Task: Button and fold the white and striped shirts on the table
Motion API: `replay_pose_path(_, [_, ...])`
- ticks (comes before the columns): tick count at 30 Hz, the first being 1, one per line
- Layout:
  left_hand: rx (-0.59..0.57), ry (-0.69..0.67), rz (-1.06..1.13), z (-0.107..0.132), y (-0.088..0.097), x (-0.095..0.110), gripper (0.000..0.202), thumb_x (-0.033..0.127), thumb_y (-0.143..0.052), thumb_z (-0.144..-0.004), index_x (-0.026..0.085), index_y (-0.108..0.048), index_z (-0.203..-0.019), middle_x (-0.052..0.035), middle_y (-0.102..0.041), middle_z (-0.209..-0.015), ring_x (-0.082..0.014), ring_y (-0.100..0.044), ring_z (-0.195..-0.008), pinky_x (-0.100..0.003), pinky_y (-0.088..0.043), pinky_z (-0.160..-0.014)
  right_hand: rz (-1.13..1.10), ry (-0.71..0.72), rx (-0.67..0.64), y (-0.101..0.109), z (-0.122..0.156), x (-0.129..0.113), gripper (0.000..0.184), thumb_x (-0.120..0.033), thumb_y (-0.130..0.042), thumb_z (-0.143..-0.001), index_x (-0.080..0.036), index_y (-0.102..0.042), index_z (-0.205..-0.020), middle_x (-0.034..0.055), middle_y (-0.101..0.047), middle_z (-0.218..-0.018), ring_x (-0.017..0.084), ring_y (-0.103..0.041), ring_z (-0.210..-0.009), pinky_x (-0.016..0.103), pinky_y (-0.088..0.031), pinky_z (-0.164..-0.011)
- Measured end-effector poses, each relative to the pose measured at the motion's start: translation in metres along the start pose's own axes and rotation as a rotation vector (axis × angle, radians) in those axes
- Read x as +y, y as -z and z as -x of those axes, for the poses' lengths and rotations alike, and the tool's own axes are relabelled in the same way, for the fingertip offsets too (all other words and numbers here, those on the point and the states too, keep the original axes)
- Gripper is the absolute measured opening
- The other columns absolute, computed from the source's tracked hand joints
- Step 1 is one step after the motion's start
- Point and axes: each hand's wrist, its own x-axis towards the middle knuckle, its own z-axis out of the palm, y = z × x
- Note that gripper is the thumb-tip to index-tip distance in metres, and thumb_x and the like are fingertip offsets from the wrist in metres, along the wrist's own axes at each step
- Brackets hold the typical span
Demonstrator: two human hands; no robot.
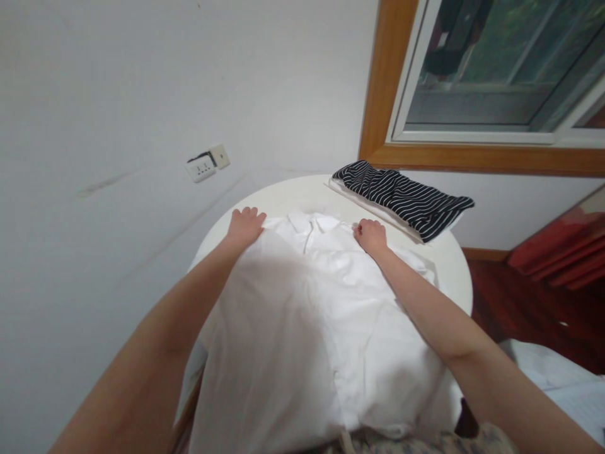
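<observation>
A white collared shirt (293, 315) lies spread front side up over a round white table (283, 192), its collar toward the far edge and its lower part hanging toward me. My left hand (247, 226) is closed on the shirt at the left shoulder, beside the collar. At the other shoulder my right hand (370, 236) pinches the fabric, fingers curled in. A button line runs down the middle of the shirt. Soft folds show across the chest and near the right sleeve.
Folded black-and-white striped cloth (401, 195) lies on something flat and pale at the table's back right. A wall socket (201, 168) is on the left wall. Behind stands a wood-framed window (472, 154). White fabric (553, 372) shows at lower right, and red cloth (562, 243) hangs beyond.
</observation>
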Motion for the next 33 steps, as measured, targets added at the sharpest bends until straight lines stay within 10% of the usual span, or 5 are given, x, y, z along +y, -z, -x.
replay_pose_path(10, [-0.087,0.163,0.167,0.002,-0.022,0.067,0.039,0.028,-0.038,-0.090,0.019,-0.061,-0.120,-0.0110,-0.063,-0.119,-0.0266,-0.055,-0.111,-0.038,-0.045,-0.091,-0.014,-0.054,-0.092,0.002,-0.006,0.005,0.046,-0.044,-0.031,-0.096,-0.014,-0.063,-0.108,0.0173,-0.064,-0.113,0.030,-0.055,-0.108,0.040,-0.040,-0.088])
replay_pose_path(19, [0.001,0.106,0.152,0.014,-0.048,0.070,0.044,0.033,-0.037,-0.092,0.019,-0.055,-0.130,-0.0098,-0.054,-0.136,-0.0232,-0.048,-0.125,-0.036,-0.036,-0.107,0.114,0.147,-0.541,0.028,-0.069,-0.011,0.040,-0.041,-0.052,-0.090,-0.010,-0.069,-0.107,0.0159,-0.067,-0.115,0.025,-0.063,-0.104,0.027,-0.045,-0.082])
replay_pose_path(27, [0.054,0.117,0.221,0.022,-0.031,0.080,0.047,0.036,-0.039,-0.092,0.017,-0.051,-0.133,-0.0108,-0.058,-0.131,-0.0253,-0.051,-0.121,-0.039,-0.038,-0.103,0.230,0.122,-0.059,0.029,-0.075,0.002,0.040,-0.033,-0.035,-0.097,-0.012,-0.047,-0.128,0.0173,-0.062,-0.115,0.026,-0.059,-0.104,0.033,-0.043,-0.082])
replay_pose_path(33, [-0.111,0.096,0.256,0.024,-0.041,0.085,0.058,0.052,-0.027,-0.093,0.023,-0.040,-0.142,-0.0094,-0.033,-0.153,-0.0317,-0.028,-0.140,-0.056,-0.023,-0.111,0.360,0.308,0.018,0.029,-0.068,-0.007,0.031,-0.031,-0.045,-0.092,-0.013,-0.059,-0.114,0.0180,-0.057,-0.121,0.031,-0.048,-0.115,0.041,-0.036,-0.092])
